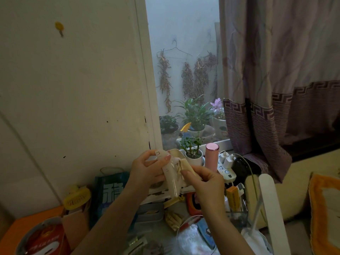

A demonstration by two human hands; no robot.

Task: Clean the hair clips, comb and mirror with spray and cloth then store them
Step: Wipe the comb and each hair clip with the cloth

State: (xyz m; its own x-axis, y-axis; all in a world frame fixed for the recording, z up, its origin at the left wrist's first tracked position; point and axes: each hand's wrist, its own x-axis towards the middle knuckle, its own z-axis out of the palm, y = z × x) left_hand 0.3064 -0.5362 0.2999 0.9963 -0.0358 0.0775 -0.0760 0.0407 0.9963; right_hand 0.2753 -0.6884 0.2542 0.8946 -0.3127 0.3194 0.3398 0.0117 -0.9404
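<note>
The left hand (145, 169) has its fingers (161, 157) curled around a pale spray bottle (170, 178). The right hand (202, 181) pinches a cream cloth (185, 167) against the bottle's upper side, both held above the cluttered bench (176, 208). Best to aim the nozzle squarely into the cloth and press gently. The bottle's long axis slants, top up-left, base down-right.

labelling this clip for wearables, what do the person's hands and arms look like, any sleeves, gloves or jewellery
Both forearms are bare up to the frame edge, with no sleeves in view. The left hand and right hand wear no gloves, and no rings, bracelets or watch show. The fingernails are fairly long with a pale, glossy look.
</note>
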